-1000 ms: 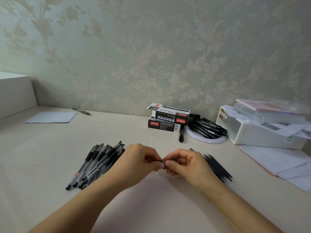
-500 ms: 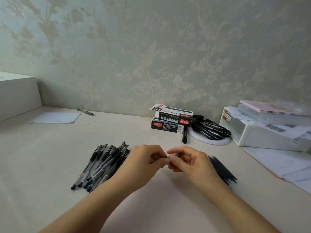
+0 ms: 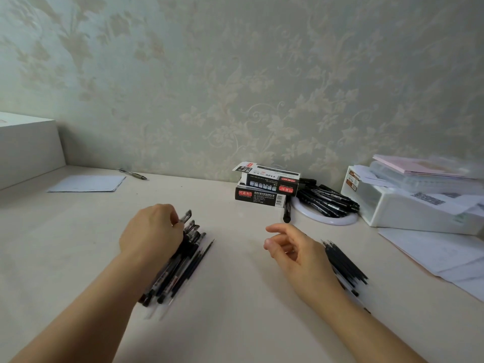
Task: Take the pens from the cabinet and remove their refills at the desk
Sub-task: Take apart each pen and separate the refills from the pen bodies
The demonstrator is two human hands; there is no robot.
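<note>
The left hand (image 3: 152, 233) pinches one clear black-capped pen (image 3: 185, 216) over the pile of black pens (image 3: 180, 260). The right hand (image 3: 293, 251) hangs empty, fingers loosely curled, beside thin dark refills (image 3: 344, 263).

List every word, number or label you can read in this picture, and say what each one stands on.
"1120": on the upper black-and-white cardboard pen box, printed upside down.
Red labels and white print on the lower black cardboard pen box: too small to read.
Stickers on the white plastic storage box: blurred, unreadable.

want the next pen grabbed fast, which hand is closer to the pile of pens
Left. The left hand rests on the pile of pens; the right hand hovers apart to its right.
</note>
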